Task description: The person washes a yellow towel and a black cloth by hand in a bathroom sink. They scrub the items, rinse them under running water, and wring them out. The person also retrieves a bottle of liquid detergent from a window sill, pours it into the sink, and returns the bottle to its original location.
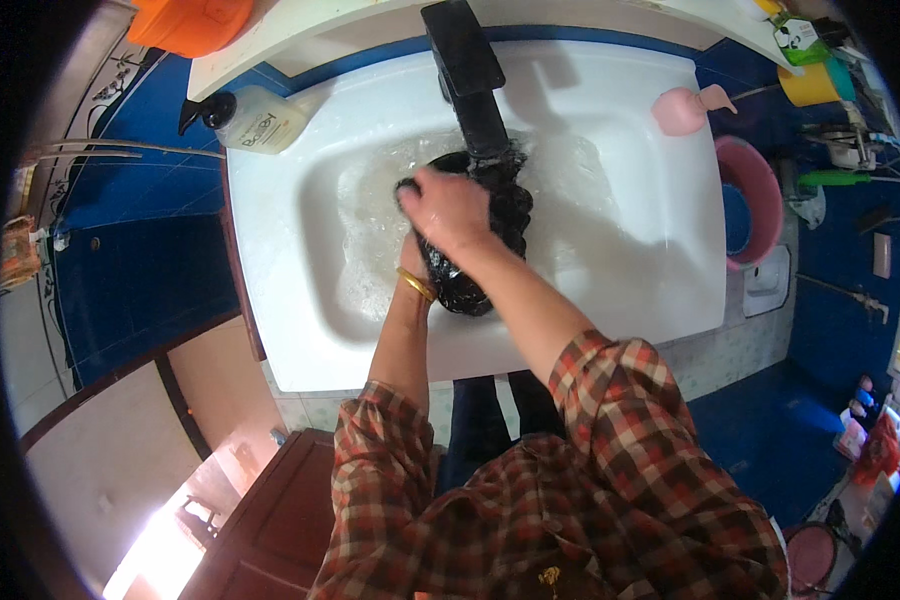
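Observation:
A wet, glossy black shoe (511,214) with what looks like a lumpy, chunky sole is held in the white washbasin (645,292), under the black faucet (480,112). My left hand (414,259), with a gold bangle (415,285) at the wrist, supports it from its left side; the shoe and my other hand hide most of those fingers. Across the top lies my right hand (450,210), slightly blurred, its fingers curled over a dark edge at the left. Whether that edge belongs to the shoe or to a separate small thing is unclear. Sudsy water (367,277) surrounds the shoe.
A pump bottle (262,124) with a black top stands on the basin's back left corner. A pink soap dispenser (686,111) sits at the back right. Beyond the right rim is a pink bucket (765,202). A white shelf (330,30) runs behind, bearing an orange container (191,22).

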### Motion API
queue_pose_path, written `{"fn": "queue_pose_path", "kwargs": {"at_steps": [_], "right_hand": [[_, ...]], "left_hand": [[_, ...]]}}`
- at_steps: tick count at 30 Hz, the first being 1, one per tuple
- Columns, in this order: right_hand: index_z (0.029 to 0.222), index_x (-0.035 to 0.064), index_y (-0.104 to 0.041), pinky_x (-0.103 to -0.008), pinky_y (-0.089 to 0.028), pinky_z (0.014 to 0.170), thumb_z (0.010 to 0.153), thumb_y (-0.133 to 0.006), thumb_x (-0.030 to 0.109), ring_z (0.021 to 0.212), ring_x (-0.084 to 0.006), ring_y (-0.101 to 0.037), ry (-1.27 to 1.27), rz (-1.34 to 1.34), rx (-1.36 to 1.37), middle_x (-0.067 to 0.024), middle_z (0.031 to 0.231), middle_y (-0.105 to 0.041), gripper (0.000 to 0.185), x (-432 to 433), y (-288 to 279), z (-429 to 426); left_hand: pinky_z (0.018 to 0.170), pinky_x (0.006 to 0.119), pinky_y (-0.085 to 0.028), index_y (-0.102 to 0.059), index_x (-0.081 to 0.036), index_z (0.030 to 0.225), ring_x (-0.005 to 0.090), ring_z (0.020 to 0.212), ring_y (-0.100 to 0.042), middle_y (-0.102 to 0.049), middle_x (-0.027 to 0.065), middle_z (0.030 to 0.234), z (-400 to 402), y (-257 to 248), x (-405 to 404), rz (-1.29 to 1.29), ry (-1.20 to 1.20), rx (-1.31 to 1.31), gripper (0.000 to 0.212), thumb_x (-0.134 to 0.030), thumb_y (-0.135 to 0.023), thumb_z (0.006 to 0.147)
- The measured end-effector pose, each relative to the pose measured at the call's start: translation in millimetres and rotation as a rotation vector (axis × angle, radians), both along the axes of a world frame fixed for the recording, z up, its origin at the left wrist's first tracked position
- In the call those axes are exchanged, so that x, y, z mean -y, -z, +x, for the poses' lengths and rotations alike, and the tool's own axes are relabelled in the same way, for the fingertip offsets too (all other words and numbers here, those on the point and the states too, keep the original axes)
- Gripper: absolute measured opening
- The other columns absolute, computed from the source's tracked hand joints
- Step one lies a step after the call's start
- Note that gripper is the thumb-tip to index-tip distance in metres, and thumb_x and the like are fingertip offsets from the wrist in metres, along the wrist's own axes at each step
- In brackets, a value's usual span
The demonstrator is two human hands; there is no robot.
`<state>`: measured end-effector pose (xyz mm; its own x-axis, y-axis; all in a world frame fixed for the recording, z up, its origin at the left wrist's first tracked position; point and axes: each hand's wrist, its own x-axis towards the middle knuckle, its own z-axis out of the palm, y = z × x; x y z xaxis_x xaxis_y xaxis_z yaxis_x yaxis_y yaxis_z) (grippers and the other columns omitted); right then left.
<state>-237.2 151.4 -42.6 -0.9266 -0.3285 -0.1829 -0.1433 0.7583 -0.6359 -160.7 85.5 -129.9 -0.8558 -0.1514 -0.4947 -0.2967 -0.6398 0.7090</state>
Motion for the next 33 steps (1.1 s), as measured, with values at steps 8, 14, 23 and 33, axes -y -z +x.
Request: {"fn": "queue_pose_path", "kwargs": {"at_steps": [8,14,23,33], "right_hand": [[0.096,0.0083,-0.054,-0.0434,-0.045,0.073,0.081,-0.048,0.047,0.082,-0.0346,-0.058,-0.026,0.218,-0.06,-0.0161,0.083,-0.061,0.042,-112.9,40.1,-49.8],[0.124,0.0196,-0.042,-0.0602,-0.03,0.088,0.072,-0.059,0.045,0.12,-0.0304,-0.03,-0.191,0.356,-0.336,-0.0084,0.128,-0.036,0.06,-119.2,13.6,-24.7],[0.127,0.0245,-0.04,-0.0631,-0.018,0.096,0.069,-0.058,0.053,0.131,-0.0318,-0.008,-0.493,0.528,-0.165,-0.004,0.141,-0.019,0.067,-93.1,67.4,5.8],[0.118,0.0164,-0.048,-0.046,-0.034,0.093,0.078,-0.047,0.023,0.119,-0.0321,-0.035,-0.476,0.532,-0.237,-0.0092,0.124,-0.042,0.04,-77.8,92.7,-10.9]], "left_hand": [[0.074,0.027,-0.044,-0.054,0.004,0.103,0.016,0.082,-0.057,-0.062,0.01,0.089,-15.8,-62.6,45.5,-0.545,0.211,0.171,0.039,-0.031,-0.052,0.084],[0.097,0.048,-0.027,-0.031,-0.017,0.131,0.0306,0.123,-0.03,-0.025,0.0142,0.136,4.8,-62.8,43.9,-1.815,0.489,0.337,0.066,-0.04,-0.059,0.076],[0.097,0.064,-0.009,-0.014,-0.021,0.138,0.0351,0.131,-0.004,-0.002,0.0086,0.144,0.0,-19.5,-27.0,-1.81,0.966,0.22,0.07,-0.034,-0.052,0.08],[0.097,0.059,-0.02,-0.044,-0.009,0.119,0.036,0.121,-0.03,-0.034,0.0142,0.131,-55.8,-3.5,0.2,-1.645,1.282,0.308,0.049,-0.029,-0.054,0.076]]}}
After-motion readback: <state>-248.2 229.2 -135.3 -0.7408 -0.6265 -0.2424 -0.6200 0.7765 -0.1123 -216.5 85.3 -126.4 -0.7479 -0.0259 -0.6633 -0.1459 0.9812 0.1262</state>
